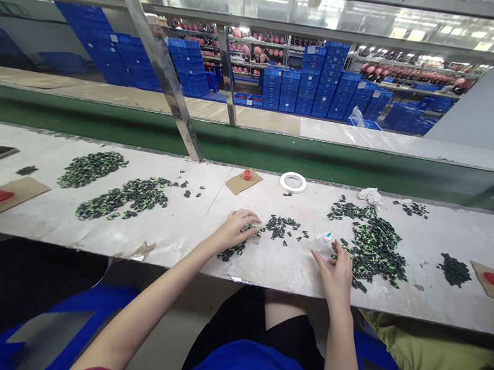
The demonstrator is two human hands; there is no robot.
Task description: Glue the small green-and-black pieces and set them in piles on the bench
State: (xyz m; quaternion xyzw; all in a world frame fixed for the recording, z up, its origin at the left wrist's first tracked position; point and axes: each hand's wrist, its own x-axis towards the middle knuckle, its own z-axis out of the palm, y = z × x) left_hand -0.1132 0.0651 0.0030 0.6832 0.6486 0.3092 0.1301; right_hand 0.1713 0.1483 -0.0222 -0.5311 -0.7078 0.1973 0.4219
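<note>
My left hand (236, 229) is low over the table, fingers bent round a small black-and-green part (249, 226). Beneath it and nearer the table's front edge lies a little heap of similar parts (231, 252). Just to its right is a loose scatter of small black pieces (282, 226). My right hand (336, 270) has its thumb and fingers apart, with nothing seen between them. Beyond its fingertips lies a clear bottle with a blue tip (323, 240). A large pile of black-and-green parts (376, 246) spreads beside that hand, close to its fingers.
A white tape roll (293, 183) and a cardboard piece (235, 183) with a red cap (247, 175) lie at the back. Crumpled white tissue (370, 196) sits behind the right pile. More parts (123, 198) lie to the left. A metal post (180, 118) rises from the table's back edge.
</note>
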